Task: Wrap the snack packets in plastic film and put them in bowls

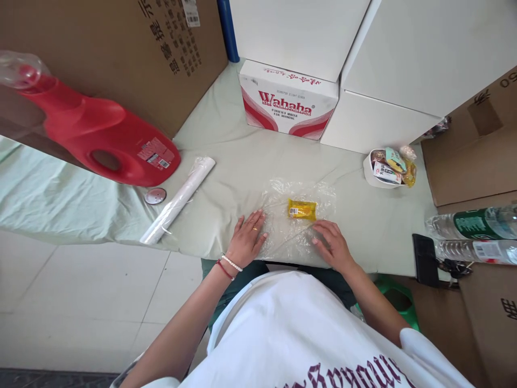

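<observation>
A small yellow wrapped snack packet (307, 210) lies on a crinkled sheet of clear plastic film (278, 237) spread over the table. My left hand (247, 237) rests flat at the film's left edge, fingers stretched out, with a ring and bracelets on it. At the film's right side, just below the packet, my right hand (333, 245) has its thumb and fingers apart, fingertips near the film's edge. Neither hand touches the yellow packet. Whether the right fingertips touch the film I cannot tell.
A roll of clear film (177, 200), a round pink-rimmed disc (155, 196) and a large red jug (121, 140) are at left. Behind stands a Wahaha carton (288, 102). On the right are a white bowl of snacks (375, 178), bottles (476, 223) and a black phone (425, 260).
</observation>
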`<state>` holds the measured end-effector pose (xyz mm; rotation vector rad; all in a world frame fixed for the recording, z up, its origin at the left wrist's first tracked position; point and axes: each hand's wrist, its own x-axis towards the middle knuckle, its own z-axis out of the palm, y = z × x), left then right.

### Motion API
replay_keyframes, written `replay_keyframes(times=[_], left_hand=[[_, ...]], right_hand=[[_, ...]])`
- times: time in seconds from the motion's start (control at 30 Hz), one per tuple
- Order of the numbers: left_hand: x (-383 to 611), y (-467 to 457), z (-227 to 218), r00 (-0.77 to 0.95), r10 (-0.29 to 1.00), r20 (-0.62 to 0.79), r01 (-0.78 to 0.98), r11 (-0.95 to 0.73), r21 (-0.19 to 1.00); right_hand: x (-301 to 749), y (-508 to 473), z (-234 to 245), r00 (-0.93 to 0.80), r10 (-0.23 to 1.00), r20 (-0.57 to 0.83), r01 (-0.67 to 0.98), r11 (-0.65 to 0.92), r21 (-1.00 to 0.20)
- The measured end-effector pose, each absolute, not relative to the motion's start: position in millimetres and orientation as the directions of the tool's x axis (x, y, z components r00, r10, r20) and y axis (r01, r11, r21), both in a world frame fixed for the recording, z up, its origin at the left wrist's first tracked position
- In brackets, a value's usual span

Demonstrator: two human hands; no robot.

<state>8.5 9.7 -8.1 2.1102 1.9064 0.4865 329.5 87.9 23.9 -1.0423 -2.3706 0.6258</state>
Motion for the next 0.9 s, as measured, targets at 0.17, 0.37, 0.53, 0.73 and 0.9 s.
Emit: replay_keyframes(times=[0.17, 0.37, 0.53, 0.73, 0.9], left_hand=[[1.0, 19.5, -0.9, 0.088, 0.994, 0.069, 0.914, -0.108, 0.392], [0.2, 31.5, 1.1, -0.003, 0.997, 0.073, 0.934, -0.023, 0.356], [15.5, 41.8, 12.6, 0.013, 0.976, 0.218, 0.926, -0.094, 0.366], [29.1, 66.6, 3.4, 0.117, 0.988, 0.098, 0.934, -0.143, 0.326], [27.9, 74.4, -7.1, 0.042, 0.998, 0.038, 0.952, -0.052, 0.301]], right_hand=[[351.5, 61.6, 19.9, -0.763, 0.639, 0.096, 0.489, 0.669, -0.56], [335.9, 83.2, 32.4, -0.576, 0.774, 0.265, 0.502, 0.59, -0.632], [293.9, 131.0, 29.7, -0.498, 0.825, 0.266, 0.65, 0.559, -0.515], [268.2, 149.8, 19.0, -0.607, 0.779, 0.154, 0.668, 0.606, -0.433], [273.2, 143.7, 16.3, -0.572, 0.771, 0.279, 0.614, 0.628, -0.478]])
